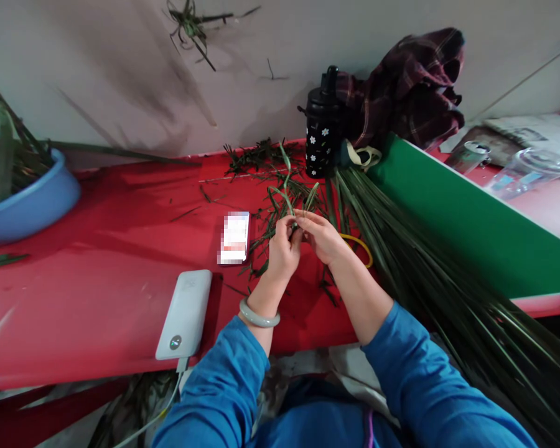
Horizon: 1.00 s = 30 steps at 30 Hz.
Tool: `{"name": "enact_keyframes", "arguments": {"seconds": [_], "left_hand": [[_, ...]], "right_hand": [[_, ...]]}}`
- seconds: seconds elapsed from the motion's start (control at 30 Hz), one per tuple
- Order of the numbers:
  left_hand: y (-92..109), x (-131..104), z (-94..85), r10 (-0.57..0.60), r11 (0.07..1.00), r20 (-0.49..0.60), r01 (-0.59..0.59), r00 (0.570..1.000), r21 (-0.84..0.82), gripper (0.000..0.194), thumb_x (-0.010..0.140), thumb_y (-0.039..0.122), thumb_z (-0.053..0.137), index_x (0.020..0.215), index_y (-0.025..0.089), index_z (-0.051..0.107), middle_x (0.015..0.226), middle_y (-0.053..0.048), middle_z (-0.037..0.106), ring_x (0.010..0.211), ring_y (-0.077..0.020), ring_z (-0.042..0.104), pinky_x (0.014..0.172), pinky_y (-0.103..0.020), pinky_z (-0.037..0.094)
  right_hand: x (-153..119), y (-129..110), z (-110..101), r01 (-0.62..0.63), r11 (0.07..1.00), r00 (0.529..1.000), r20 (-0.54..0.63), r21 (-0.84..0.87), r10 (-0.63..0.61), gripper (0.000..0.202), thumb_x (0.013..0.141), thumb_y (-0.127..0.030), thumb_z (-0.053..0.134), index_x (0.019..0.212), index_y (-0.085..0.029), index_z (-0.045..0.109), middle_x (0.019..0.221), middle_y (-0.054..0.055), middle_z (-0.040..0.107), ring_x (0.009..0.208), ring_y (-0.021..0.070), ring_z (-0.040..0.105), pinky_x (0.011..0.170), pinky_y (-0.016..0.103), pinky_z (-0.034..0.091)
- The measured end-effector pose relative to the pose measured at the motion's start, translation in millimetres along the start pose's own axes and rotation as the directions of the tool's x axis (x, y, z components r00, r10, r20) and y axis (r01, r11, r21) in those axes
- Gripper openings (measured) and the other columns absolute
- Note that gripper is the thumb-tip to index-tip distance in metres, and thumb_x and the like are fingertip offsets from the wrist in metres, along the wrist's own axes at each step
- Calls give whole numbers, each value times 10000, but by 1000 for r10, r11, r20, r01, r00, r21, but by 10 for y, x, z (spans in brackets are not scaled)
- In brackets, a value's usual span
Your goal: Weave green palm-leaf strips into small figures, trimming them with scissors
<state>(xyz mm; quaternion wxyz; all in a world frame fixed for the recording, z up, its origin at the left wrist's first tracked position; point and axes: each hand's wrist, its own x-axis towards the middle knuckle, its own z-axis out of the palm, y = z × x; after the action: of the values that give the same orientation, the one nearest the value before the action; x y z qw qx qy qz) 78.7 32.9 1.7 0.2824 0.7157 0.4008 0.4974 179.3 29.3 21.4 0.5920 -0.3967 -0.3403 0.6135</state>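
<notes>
Both of my hands meet over the red table, pinching a green leaf strip (pixel 287 171) between the fingertips. My left hand (pixel 284 247) is closed around its lower part, with a pale bangle on the wrist. From the other side, the thumb and fingers of my right hand (pixel 324 236) press together on the same piece. One long end of the strip rises above the fingers, and shorter loops stand out at either side. What lies inside the grip is hidden by my fingers. Cut leaf scraps (pixel 270 208) are scattered beneath and beyond my hands.
A phone (pixel 234 238) and a white power bank (pixel 185 314) with a cable lie left. Behind stand a black flowered tumbler (pixel 320 134) and plaid cloth (pixel 401 93). Long leaves (pixel 401 255) run along a green board (pixel 466 230) at right. A blue basin (pixel 51 199) sits far left.
</notes>
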Motion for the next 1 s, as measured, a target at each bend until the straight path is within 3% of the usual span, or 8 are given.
{"name": "enact_keyframes", "arguments": {"seconds": [0.2,0.57,0.8,1.0], "left_hand": [[42,-5,9,41,999,-30,-40,999,13,172,801,193,457,969,167,433,863,-55,614,704,-95,600,609,-203,472],[76,-17,43,31,999,-5,-31,1000,-31,224,815,189,427,1037,164,428,1070,-106,598,961,-146,595,775,-253,489],[24,-27,49,-29,999,-25,28,999,-34,201,804,199,439,1003,173,454,1080,-98,592,840,-122,613,713,-241,491],[-4,-17,43,-81,988,-30,76,996,-136,181,801,267,461,948,164,489,900,-66,620,779,-119,594,702,-247,473]], "right_hand": [[-9,42,37,45,993,998,41,108,-50,318,589,-347,687,835,-216,535,720,-49,583,607,79,539,581,218,433],[-18,23,100,139,982,989,-74,127,-130,335,552,-361,696,658,-208,417,650,-63,531,585,70,500,588,211,432],[-15,57,93,176,982,982,-77,66,-171,367,565,-466,669,723,-224,443,711,-38,575,601,101,530,531,231,437],[2,69,31,126,991,992,-20,48,-125,326,665,-519,555,816,-236,495,847,-14,625,651,115,559,504,231,417]]}}
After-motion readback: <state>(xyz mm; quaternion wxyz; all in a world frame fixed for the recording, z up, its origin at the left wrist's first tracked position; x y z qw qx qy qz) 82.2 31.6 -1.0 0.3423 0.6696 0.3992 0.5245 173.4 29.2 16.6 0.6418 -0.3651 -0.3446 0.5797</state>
